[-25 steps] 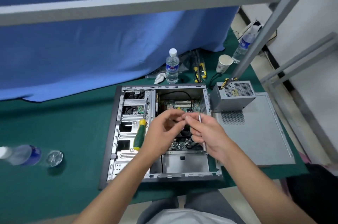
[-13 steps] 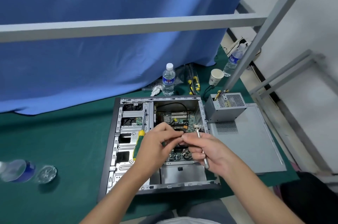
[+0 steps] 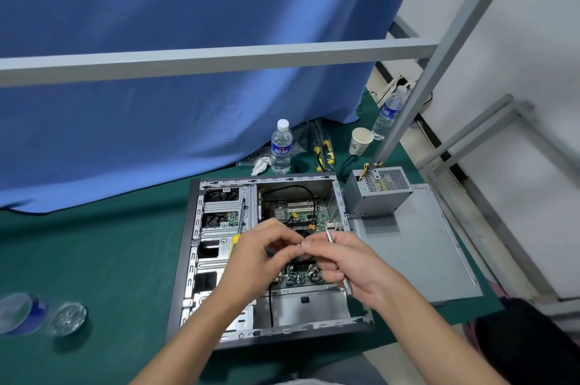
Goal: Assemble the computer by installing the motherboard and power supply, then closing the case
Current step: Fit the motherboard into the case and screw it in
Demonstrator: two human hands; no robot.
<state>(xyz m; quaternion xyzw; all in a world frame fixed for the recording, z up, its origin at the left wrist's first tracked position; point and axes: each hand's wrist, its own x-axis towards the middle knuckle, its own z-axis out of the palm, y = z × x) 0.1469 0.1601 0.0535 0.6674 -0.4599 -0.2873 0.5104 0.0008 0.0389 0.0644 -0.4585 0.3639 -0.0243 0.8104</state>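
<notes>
The open computer case (image 3: pixel 188 259) lies on its side on the green mat, with the motherboard (image 3: pixel 298 212) inside it. My left hand (image 3: pixel 260 259) and my right hand (image 3: pixel 348 262) meet above the board, fingertips pinching a small part between them, too small to identify. My right hand also grips a thin metal tool (image 3: pixel 330 235) whose ends stick out above and below the fist. A green and yellow screwdriver (image 3: pixel 239 227) lies on the drive cage, partly behind my left hand. The grey power supply (image 3: pixel 376 193) stands outside the case, on the side panel (image 3: pixel 417 252).
Back of the mat: an upright water bottle (image 3: pixel 281 147), yellow-handled pliers (image 3: pixel 324 154), a paper cup (image 3: pixel 360 141) and a second bottle (image 3: pixel 387 116). A bottle (image 3: pixel 34 314) lies at the left edge. A grey frame bar (image 3: pixel 219 58) crosses overhead; a blue curtain hangs behind.
The view has tilted upward, so case and hands sit lower in frame. Both hands keep their pinch over the motherboard, and the right hand still holds the metal tool.
</notes>
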